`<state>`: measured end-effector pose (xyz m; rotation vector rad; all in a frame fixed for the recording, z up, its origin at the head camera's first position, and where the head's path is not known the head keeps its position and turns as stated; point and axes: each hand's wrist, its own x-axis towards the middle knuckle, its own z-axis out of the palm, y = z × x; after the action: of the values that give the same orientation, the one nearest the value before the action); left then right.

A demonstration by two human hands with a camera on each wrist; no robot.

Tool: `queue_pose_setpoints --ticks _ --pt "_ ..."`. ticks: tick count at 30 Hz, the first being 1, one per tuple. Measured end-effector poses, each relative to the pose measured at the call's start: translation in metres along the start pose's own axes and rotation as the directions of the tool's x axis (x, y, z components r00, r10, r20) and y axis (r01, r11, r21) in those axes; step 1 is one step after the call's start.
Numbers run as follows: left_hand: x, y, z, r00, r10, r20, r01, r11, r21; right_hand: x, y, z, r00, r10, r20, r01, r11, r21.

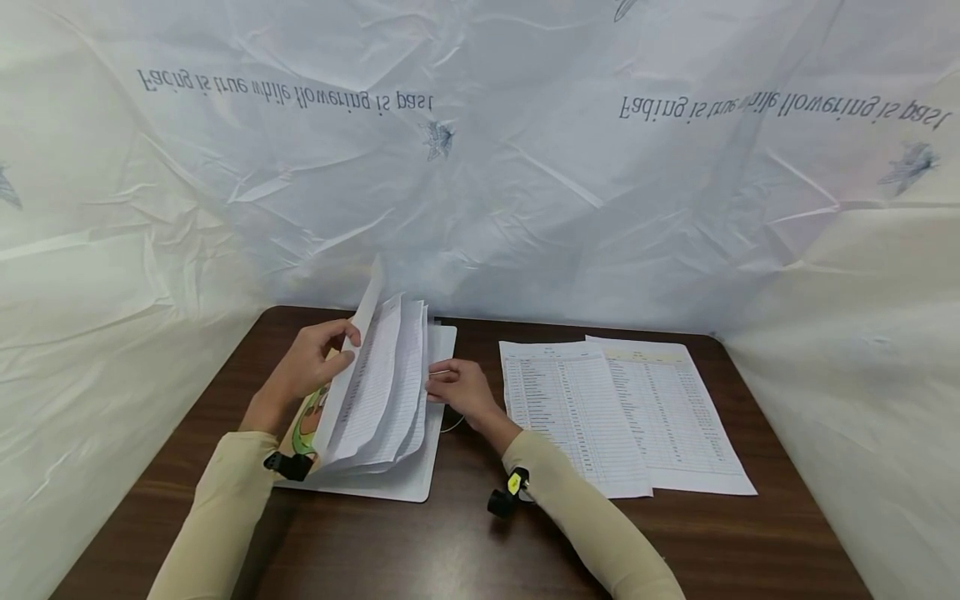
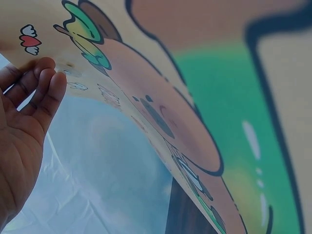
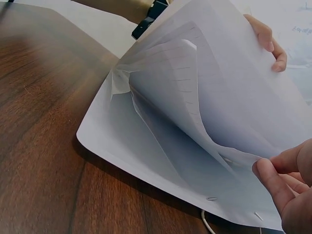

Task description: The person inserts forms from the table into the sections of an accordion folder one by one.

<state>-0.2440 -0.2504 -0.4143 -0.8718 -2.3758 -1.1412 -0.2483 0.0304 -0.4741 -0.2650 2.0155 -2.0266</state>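
Observation:
A folder [image 1: 441, 433] lies opened on the table, white inside, with a cartoon printed on the outside of its cover [image 2: 146, 107]. My left hand [image 1: 311, 362] grips the raised front cover by its edge, thumb on one face and fingers on the other. Several printed sheets [image 1: 375, 383] stand fanned between the cover and the white back panel. At their free edge, my right hand [image 1: 463, 390] pinches paper between thumb and fingers, as the right wrist view shows. The lower sheets curl over the back panel there.
Two overlapping printed sheets with tables, a front one [image 1: 562, 417] and a rear one [image 1: 675, 408], lie on the brown wooden table [image 1: 465, 533] to the right. A thin white cord [image 3: 207, 222] loops by the folder's edge. White printed sheeting [image 1: 510, 208] surrounds the table's back and sides.

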Motion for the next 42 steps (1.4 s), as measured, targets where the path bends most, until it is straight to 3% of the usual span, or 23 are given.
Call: queue_pose_setpoints --ticks 11,17,24,30,38,42 --pt "0.001 -0.001 0.001 1.000 0.004 0.012 -0.005 1.000 0.006 0.001 0.000 0.007 1.000 -0.009 -0.019 0.008 1.000 -0.010" --pt "0.001 -0.002 0.002 1.000 0.024 0.009 -0.023 1.000 -0.014 -0.003 -0.002 -0.002 0.999 -0.052 0.000 0.052 0.998 -0.025" --pt "0.002 -0.001 0.002 1.000 0.015 -0.001 -0.015 1.000 -0.008 -0.011 -0.012 -0.032 0.995 -0.101 -0.021 0.100 0.994 -0.040" --pt "0.001 0.001 0.002 1.000 0.000 0.004 0.000 1.000 -0.011 -0.020 -0.026 -0.064 0.984 -0.141 -0.106 0.123 0.980 -0.159" --pt "0.000 0.003 0.004 1.000 -0.015 -0.015 0.015 1.000 0.014 -0.034 -0.031 -0.110 0.958 -0.228 -0.174 0.157 0.924 -0.348" --pt "0.002 0.016 0.003 1.000 -0.009 -0.015 0.009 1.000 -0.004 -0.045 -0.031 -0.133 0.944 -0.243 -0.224 0.125 0.889 -0.440"
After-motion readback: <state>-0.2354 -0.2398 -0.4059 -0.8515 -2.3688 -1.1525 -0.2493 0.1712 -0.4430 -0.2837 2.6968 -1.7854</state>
